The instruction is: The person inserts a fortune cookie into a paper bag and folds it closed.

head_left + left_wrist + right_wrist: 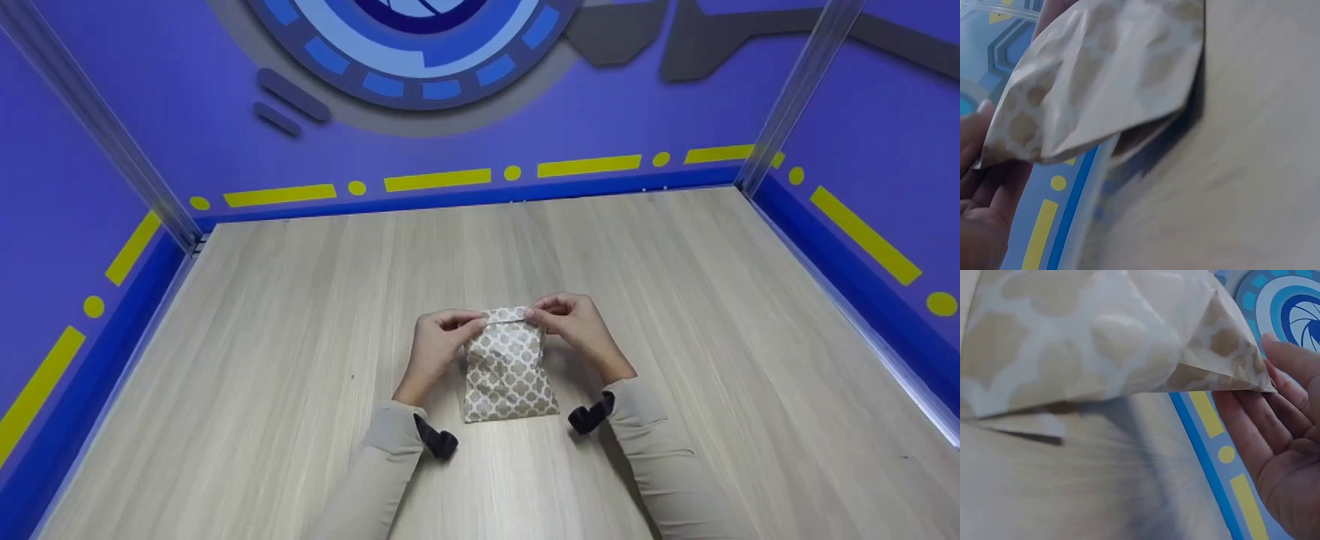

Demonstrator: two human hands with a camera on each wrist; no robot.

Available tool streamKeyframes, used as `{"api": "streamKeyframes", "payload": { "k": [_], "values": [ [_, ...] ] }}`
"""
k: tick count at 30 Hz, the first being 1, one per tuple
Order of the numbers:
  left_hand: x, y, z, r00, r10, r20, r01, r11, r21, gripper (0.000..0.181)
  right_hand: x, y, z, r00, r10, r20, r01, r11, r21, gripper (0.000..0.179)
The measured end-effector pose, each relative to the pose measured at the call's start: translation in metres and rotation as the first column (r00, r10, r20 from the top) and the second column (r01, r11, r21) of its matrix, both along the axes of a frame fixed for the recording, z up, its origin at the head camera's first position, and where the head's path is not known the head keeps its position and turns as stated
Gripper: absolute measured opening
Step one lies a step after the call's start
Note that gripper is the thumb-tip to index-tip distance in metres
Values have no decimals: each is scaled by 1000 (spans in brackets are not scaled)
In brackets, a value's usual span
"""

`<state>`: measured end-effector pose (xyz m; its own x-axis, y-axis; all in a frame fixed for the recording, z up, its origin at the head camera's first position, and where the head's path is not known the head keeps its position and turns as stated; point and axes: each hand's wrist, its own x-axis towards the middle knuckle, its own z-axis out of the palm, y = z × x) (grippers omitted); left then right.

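A paper bag [510, 371] with a tan and white clover pattern lies near the table's middle. Its far end is folded over in a narrow flap [506, 315]. At the flap's left end my left hand [439, 341] pinches the paper between thumb and fingers. The right end of the flap is pinched by my right hand [577, 322]. In the left wrist view the bag [1123, 67] is creased and bulges a little beside the left hand [988, 191]. In the right wrist view the right hand [1289, 433] holds a pointed corner of the bag [1100, 332]. What the bag contains is hidden.
The bag is on a light wood table [300, 300]. Blue-purple panels [465, 157] with yellow stripes stand along its back and both sides. Black straps [442, 442] hang from the inner side of each sleeve at the wrist.
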<state>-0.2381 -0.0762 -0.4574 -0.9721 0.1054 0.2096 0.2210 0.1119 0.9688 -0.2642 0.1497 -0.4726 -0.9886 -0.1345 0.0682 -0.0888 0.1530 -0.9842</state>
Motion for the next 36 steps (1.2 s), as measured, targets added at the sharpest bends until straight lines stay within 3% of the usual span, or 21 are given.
{"api": "streamKeyframes", "payload": {
  "k": [3,6,13,16,20,26,30,36],
  "values": [
    [1,4,0,999,54,8,-54,999,-1,17,1,-3,0,1000,-6,-20,7,1000,15,30],
    [4,5,2,997,71,2,-71,997,-16,17,3,-4,4,999,15,-28,-15,1000,16,28],
    [9,8,8,1000,-12,-18,12,999,-45,26,19,-9,28,993,110,-51,-104,988,113,49],
    [11,10,10,999,-48,-22,46,996,-76,24,23,-13,31,985,161,-66,-149,975,162,45],
    [13,12,11,994,-89,-56,83,991,-104,18,25,-18,31,973,215,-84,-199,966,168,30],
    [14,13,10,986,-139,-87,130,986,-103,13,27,-24,31,973,191,-129,-169,971,167,17],
    [14,14,10,990,-104,-99,93,990,-110,11,25,-26,28,966,180,-185,-151,976,157,14],
    [14,15,11,993,-63,-105,54,994,-91,9,13,-23,9,965,157,-209,-124,979,163,13]
  ]
}}
